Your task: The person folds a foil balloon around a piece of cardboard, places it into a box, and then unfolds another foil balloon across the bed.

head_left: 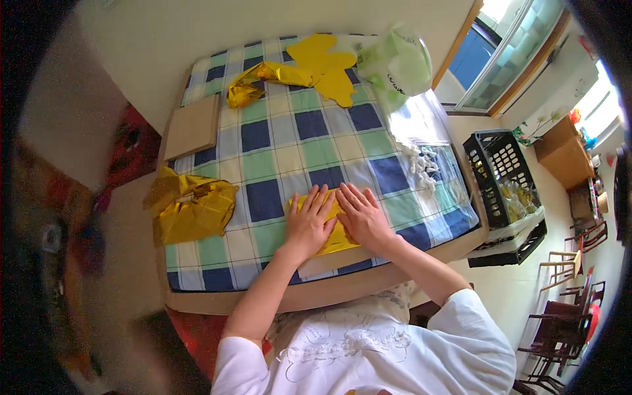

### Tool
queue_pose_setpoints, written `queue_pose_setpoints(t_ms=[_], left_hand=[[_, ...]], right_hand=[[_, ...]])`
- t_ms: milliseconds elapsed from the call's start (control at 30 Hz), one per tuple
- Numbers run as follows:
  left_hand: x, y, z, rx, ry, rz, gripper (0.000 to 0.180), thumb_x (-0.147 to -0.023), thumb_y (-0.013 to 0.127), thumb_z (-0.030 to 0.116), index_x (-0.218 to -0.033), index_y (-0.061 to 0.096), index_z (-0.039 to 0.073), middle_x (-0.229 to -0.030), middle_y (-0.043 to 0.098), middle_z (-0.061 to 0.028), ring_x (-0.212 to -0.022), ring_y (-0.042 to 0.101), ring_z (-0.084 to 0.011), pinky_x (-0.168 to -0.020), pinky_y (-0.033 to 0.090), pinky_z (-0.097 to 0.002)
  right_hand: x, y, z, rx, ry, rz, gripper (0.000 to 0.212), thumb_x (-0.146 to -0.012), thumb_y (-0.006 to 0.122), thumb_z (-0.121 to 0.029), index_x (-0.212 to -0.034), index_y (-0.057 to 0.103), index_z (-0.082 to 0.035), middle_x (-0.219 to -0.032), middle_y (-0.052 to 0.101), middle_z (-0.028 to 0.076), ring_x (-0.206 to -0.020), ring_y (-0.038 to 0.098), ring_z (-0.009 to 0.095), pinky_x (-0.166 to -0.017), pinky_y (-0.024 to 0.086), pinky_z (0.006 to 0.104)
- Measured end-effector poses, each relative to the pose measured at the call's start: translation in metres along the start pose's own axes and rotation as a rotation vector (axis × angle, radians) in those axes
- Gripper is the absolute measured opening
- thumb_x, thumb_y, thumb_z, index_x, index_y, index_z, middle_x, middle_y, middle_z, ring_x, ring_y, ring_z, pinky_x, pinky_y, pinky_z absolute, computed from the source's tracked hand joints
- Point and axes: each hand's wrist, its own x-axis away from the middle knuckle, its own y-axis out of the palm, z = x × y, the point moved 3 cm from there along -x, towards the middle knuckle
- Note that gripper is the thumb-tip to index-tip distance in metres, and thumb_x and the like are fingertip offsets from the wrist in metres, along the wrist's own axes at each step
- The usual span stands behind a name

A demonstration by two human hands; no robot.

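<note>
Both hands lie flat on a shiny gold foil piece [337,241] at the near middle of a checked tablecloth [266,164]. My left hand [308,224] covers its left part, fingers stretched forward. On its right part rests my right hand [366,220], fingers also extended, the two hands almost touching. Under the foil, a pale flat board [334,262] shows along the near edge. Much of the foil is hidden beneath my palms.
Crumpled gold foil [197,207] lies at the left edge, near a brown board [193,126]. Farther back are yellow cut-out shapes [322,62], more gold foil [247,89] and a green-white plastic bag [398,66]. White tassels [421,164] lie right; a black crate [500,171] stands beyond.
</note>
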Motion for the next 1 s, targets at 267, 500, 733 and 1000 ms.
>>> queue_pose_setpoints(t_ms=[267, 500, 733, 1000], left_hand=[[0.001, -0.006, 0.002, -0.015, 0.015, 0.034, 0.055, -0.091, 0.054, 0.035, -0.14, 0.043, 0.013, -0.149, 0.036, -0.0067, -0.14, 0.029, -0.0245, -0.112, 0.017, -0.0565], [-0.001, -0.003, 0.001, -0.015, 0.006, -0.044, 0.059, -0.092, 0.052, 0.036, -0.143, 0.036, 0.011, -0.152, 0.03, -0.0091, -0.141, 0.026, -0.0275, -0.113, 0.016, -0.0571], [0.0, -0.007, 0.006, -0.002, 0.019, -0.013, 0.058, -0.091, 0.053, 0.035, -0.142, 0.039, 0.011, -0.152, 0.03, -0.0085, -0.141, 0.027, -0.0274, -0.111, 0.018, -0.0581], [0.005, -0.005, 0.002, -0.051, -0.025, -0.015, 0.055, -0.093, 0.049, 0.036, -0.142, 0.04, 0.011, -0.151, 0.033, -0.0073, -0.141, 0.027, -0.0247, -0.112, 0.019, -0.0571]], right_hand=[[-0.022, -0.037, 0.062, 0.003, 0.143, 0.073, 0.036, -0.087, 0.058, -0.022, -0.12, 0.058, -0.01, -0.127, 0.056, 0.01, -0.125, 0.047, 0.025, -0.107, 0.032, 0.0466], [-0.082, -0.073, 0.215, 0.168, 0.534, 0.272, 0.046, -0.08, 0.07, -0.026, -0.119, 0.057, -0.005, -0.117, 0.058, 0.019, -0.11, 0.052, 0.037, -0.095, 0.043, 0.0447], [-0.096, -0.039, 0.28, 0.04, 0.638, 0.136, 0.029, -0.079, 0.069, -0.032, -0.095, 0.064, -0.009, -0.097, 0.063, 0.013, -0.096, 0.058, 0.033, -0.086, 0.047, 0.0412], [-0.087, -0.081, 0.167, 0.116, 0.268, 0.592, 0.008, -0.085, 0.061, -0.017, -0.082, 0.063, -0.009, -0.084, 0.062, 0.008, -0.086, 0.058, 0.03, -0.076, 0.044, 0.0406]])
